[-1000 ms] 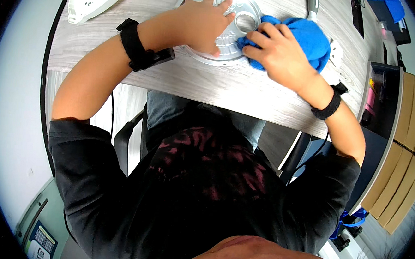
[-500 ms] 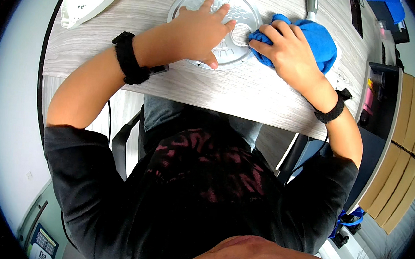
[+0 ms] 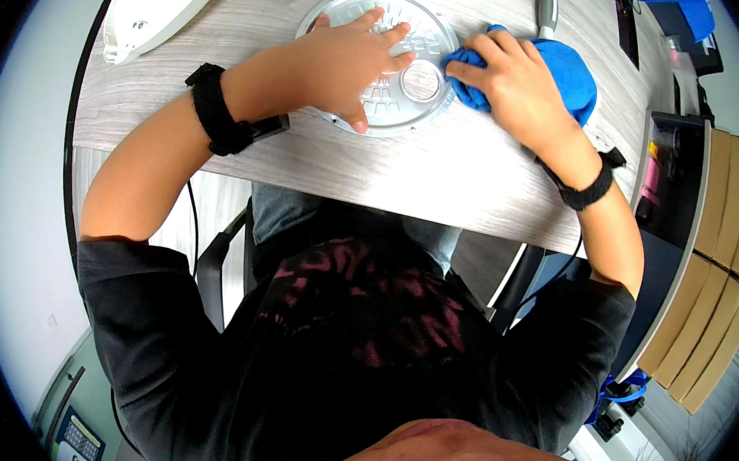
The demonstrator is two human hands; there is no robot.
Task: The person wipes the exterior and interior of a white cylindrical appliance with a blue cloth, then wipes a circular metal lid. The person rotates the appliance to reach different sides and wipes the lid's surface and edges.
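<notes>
A round, silvery, see-through disc (image 3: 425,42) with a raised pattern and a round hole near its right side lies on the desk. My left hand (image 3: 342,66) rests over its left half, fingers spread and holding nothing. Just off the disc's right edge, my right hand (image 3: 513,82) grips a bunched blue cloth (image 3: 569,77). Part of the cloth spreads out to the right of that hand. The palm and the far part of the left fingers' contact with the disc are hidden.
A white shell-like housing (image 3: 158,10) is at the desk's far left. Beyond the cloth lies a tool with a grey handle (image 3: 548,12). Right of the wood-grain desk (image 3: 441,184) stands a dark open shelf (image 3: 677,175), with cardboard boxes (image 3: 727,204) beside it.
The disc has turned a little clockwise, its hole now nearer to me. My left hand has shifted slightly left with it. The right hand keeps its grip on the cloth.
</notes>
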